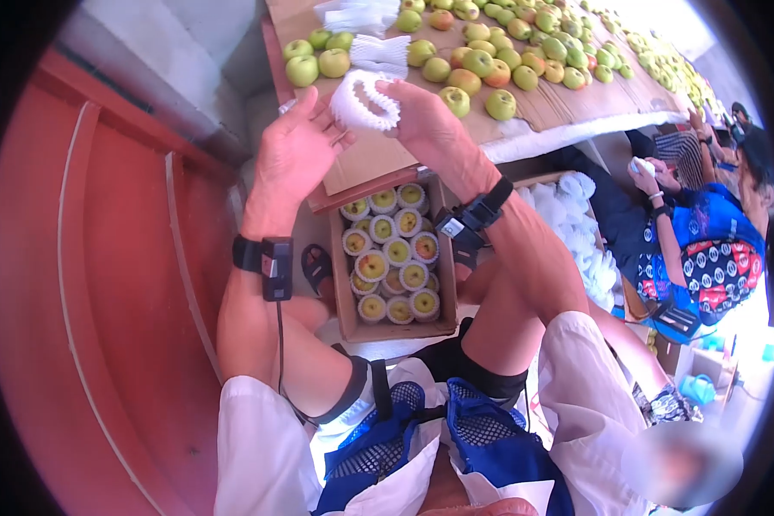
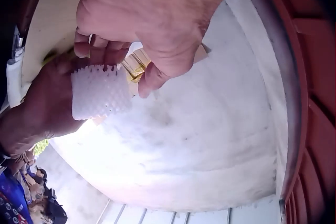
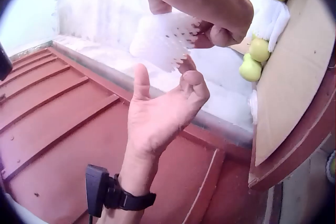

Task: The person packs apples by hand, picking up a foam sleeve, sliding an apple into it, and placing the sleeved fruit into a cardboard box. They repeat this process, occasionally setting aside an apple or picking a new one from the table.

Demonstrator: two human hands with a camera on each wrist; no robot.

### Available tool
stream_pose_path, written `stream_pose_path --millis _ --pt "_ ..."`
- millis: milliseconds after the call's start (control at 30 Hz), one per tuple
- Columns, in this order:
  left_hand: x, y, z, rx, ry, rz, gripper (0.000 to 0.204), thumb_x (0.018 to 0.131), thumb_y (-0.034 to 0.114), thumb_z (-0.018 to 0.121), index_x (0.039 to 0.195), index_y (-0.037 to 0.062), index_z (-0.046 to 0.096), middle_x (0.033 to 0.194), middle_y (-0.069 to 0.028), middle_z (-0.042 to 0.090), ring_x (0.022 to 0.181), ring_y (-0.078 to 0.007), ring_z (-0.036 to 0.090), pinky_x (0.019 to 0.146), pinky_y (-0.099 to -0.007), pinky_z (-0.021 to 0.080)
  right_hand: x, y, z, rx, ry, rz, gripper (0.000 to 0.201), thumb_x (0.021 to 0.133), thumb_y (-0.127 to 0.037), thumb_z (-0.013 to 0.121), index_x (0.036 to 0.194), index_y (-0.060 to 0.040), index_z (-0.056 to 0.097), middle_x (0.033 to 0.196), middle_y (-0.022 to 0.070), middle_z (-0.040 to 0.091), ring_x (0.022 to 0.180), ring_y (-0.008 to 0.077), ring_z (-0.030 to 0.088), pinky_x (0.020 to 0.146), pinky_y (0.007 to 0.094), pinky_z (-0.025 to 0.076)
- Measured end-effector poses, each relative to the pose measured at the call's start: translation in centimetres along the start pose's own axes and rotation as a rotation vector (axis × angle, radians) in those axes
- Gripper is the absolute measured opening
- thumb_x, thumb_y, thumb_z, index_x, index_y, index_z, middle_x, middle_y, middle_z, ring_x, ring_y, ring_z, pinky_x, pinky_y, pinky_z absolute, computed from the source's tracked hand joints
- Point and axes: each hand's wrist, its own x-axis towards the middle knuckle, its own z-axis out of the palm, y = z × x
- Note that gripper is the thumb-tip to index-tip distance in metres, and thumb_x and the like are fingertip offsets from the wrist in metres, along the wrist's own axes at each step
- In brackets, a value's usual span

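Note:
A white foam net sleeve (image 1: 357, 101) is up at the table's near edge, and its scalloped mouth gapes with no apple showing inside. My right hand (image 1: 430, 120) pinches its right rim between thumb and fingers. On the other side, my left hand (image 1: 294, 146) has its palm turned toward the sleeve, thumb apart and fingers loosely bent. Those fingertips are right at the sleeve's edge in the left wrist view, where the foam (image 2: 100, 92) looks like a short tube. Below both hands stands a cardboard box (image 1: 347, 320) of sleeved apples (image 1: 396, 251).
Loose green and reddish apples (image 1: 490, 60) cover the cardboard-topped table (image 1: 353, 163). More foam sleeves (image 1: 378, 53) lie near its left end, and a heap of them (image 1: 559, 215) is beside my right leg. A red ribbed panel (image 1: 120, 284) rises at left. Other people sit at right.

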Motion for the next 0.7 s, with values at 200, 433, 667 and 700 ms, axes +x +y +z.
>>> stream_pose_path --millis 200,433,667,700 --pt "-0.4 -1.6 0.9 -0.018 -0.094 -0.102 0.046 0.094 0.024 0.068 0.134 0.0050 0.053 0.135 -0.0098 0.054 0.123 -0.0235 0.050 0.098 -0.0423 0.040 -0.5 -0.4 0.0 -0.032 -0.076 -0.003 0.024 0.096 -0.026 0.065 0.111 -0.0077 0.063 0.099 -0.0003 0.067 0.085 0.0059 0.061 0.063 0.0211 0.040" --pt "-0.2 -1.2 1.2 0.028 -0.109 -0.029 0.045 0.094 0.018 0.068 0.135 0.0061 0.053 0.133 -0.0066 0.058 0.122 -0.0220 0.052 0.095 -0.0409 0.041 -0.6 -1.7 -2.2 -0.624 0.058 -0.051 0.040 0.092 -0.038 0.069 0.114 -0.0045 0.064 0.105 0.0041 0.070 0.093 0.0123 0.065 0.077 0.0300 0.051" --pt "-0.2 0.6 0.6 0.026 -0.074 0.107 0.046 0.095 0.017 0.067 0.136 0.0039 0.051 0.135 -0.0101 0.055 0.123 -0.0252 0.051 0.092 -0.0398 0.043 0.6 -3.8 -9.2 -1.807 0.596 -0.315 0.054 0.085 -0.045 0.070 0.129 -0.0159 0.062 0.115 0.0181 0.064 0.110 0.0340 0.063 0.090 0.0483 0.049" --pt "-0.2 0.7 0.7 0.015 -0.072 0.114 0.046 0.095 0.017 0.067 0.136 0.0038 0.051 0.135 -0.0101 0.055 0.123 -0.0252 0.051 0.091 -0.0396 0.043 0.6 -3.5 -10.1 -1.846 0.577 -0.279 0.056 0.084 -0.047 0.071 0.131 -0.0180 0.061 0.118 0.0198 0.062 0.112 0.0365 0.062 0.091 0.0498 0.049"
